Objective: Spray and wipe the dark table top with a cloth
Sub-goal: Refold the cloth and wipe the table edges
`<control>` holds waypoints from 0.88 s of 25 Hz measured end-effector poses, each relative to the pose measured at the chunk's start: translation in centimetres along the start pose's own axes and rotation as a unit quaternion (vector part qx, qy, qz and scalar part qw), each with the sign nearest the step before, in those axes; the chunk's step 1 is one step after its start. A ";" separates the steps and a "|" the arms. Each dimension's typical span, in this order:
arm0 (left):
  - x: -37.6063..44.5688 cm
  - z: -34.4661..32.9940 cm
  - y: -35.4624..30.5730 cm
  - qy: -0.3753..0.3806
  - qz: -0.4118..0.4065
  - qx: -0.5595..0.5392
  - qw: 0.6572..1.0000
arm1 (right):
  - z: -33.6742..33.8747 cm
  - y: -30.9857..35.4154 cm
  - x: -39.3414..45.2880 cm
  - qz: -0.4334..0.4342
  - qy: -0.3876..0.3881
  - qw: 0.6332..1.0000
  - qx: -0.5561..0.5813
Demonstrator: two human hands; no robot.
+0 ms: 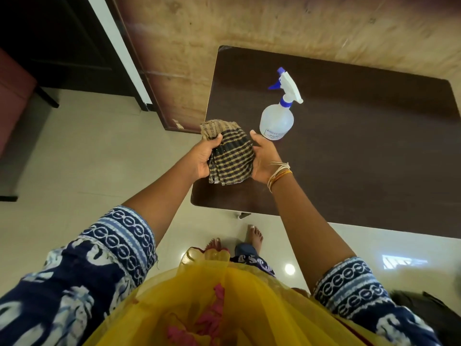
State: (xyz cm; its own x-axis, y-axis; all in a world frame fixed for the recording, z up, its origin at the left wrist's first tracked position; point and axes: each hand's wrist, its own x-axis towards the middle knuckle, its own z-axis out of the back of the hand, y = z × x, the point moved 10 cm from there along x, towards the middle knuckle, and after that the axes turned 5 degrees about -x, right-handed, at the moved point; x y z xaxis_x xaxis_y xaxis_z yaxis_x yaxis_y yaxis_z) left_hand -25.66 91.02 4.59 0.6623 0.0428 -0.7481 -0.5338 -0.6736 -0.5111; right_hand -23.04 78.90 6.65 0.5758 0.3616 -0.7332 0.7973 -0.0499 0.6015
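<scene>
A folded cloth (229, 152), checked in dark and yellow stripes, is held above the near left corner of the dark table top (361, 151). My left hand (203, 158) grips its left side and my right hand (263, 159) holds its right side, thumb up. A clear spray bottle (277, 121) with a white and blue trigger head stands upright on the table just beyond my right hand, not touched by either hand.
The table stands against a wood-panelled wall (249, 23). Pale glossy floor tiles (87, 158) lie left of and in front of it. A dark cabinet (62, 41) and a maroon seat (12, 96) are at far left. My bare feet (254, 236) are by the table's front edge.
</scene>
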 end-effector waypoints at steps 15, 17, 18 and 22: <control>-6.2 11.9 2.5 -0.264 -0.207 0.282 0.899 | 4.9 -1.4 -3.9 0.192 -0.162 0.934 -0.254; -6.4 14.8 4.0 -0.301 -0.180 0.264 0.899 | 2.7 -2.5 -3.1 0.187 -0.167 0.828 -0.501; -6.1 15.8 5.0 -0.303 -0.156 0.255 0.905 | 2.1 -3.4 -2.2 0.179 -0.169 0.758 -0.604; -4.7 16.3 8.9 -0.207 -0.056 0.158 0.964 | 0.9 -7.2 1.2 0.230 -0.174 0.580 -0.761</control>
State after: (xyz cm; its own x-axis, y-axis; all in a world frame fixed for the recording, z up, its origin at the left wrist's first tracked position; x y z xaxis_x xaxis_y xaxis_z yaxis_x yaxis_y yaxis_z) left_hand -42.12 96.85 -3.37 0.4941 0.4367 -0.7518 -0.6481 -0.3914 -0.6533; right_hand -27.97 78.85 1.16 0.8775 0.4128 -0.2441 -0.3871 0.9102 0.1474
